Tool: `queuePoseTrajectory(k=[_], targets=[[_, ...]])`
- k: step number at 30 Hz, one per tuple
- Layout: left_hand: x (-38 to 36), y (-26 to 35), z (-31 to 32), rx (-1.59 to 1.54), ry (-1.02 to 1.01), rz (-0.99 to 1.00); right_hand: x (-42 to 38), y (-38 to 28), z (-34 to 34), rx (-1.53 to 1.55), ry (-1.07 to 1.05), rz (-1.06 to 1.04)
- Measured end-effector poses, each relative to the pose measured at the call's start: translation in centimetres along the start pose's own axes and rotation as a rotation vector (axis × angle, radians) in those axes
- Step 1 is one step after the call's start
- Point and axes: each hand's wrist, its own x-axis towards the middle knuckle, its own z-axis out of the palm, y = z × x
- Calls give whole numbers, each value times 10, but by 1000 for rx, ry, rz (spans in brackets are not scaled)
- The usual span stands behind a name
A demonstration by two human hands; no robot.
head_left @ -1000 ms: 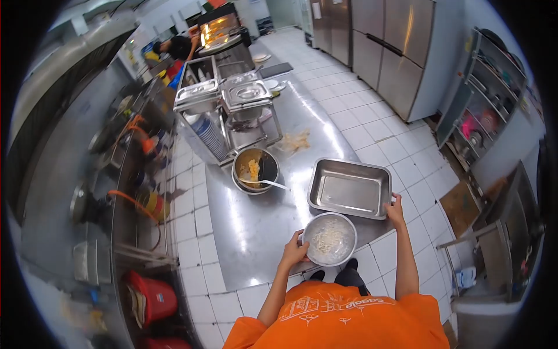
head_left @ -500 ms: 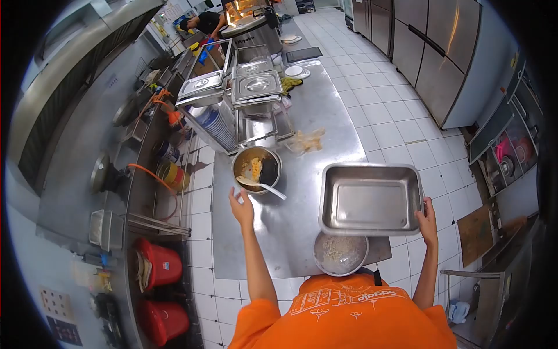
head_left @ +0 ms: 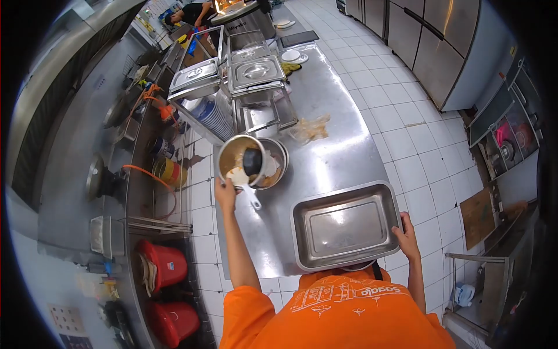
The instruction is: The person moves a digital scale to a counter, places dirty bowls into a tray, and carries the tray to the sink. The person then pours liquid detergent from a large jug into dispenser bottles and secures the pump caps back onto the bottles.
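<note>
So I'm standing here with both hands busy. My left hand [head_left: 226, 198] is clamping the near rim of a metal pot [head_left: 229, 152], and the pot is leaning, mouth facing back toward me, just ahead of those fingers. I can't tell how far each finger is wrapping around, since the wall is hiding some of them. A white spoon [head_left: 254, 202] is lying in it, long axis running out over the rim, handle poking toward me just right of my left fingers, not in them. A second bowl [head_left: 283, 166] is sitting ahead and to the right of those fingers, partly hiding behind the pot.

Meanwhile my right hand [head_left: 408, 237] is gripping the right end of a metal tray [head_left: 343, 228], fingers closing on the rim near its near corner. The tray's long axis is stretching leftward from those fingers, roughly across my front, so its far end is pointing at my left side.

Here's the relation that's mattering: from my left fingers the tray is lying right and closer to my body, with some steel table [head_left: 268, 235] showing in between. Left hand is being the nearer one to the pot, right hand to the tray. I can't tell if the tray is resting fully on the table or partly hanging from my grip
</note>
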Motion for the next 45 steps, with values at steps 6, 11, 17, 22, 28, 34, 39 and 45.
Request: queuePoseTrajectory(k=[6, 11, 17, 22, 28, 34, 39, 45], targets=[[45, -22, -77, -190, 99, -79, -18, -12, 6, -41, 5, 66], [77, -76, -68, -254, 136, -210, -39, -27, 9, -125, 11, 161], [92, -103, -28, -412, 46, -203, -63, -26, 11, -153, 28, 246], [52, -73, -10, -391, 240, -355, -75, -23, 9, -247, 22, 308], [-27, -75, 79, -184, 291, -77, -66, -55, 22, -230, 24, 353], [-34, -32, 90, 91, 384, 176, -74, -39, 22, -284, 67, 282], [-52, 5, 82, 37, 298, 86, -85, -41, 19, -312, 28, 341], [-56, 30, 83, -125, 270, 280, -77, -53, 23, -433, 10, 405]])
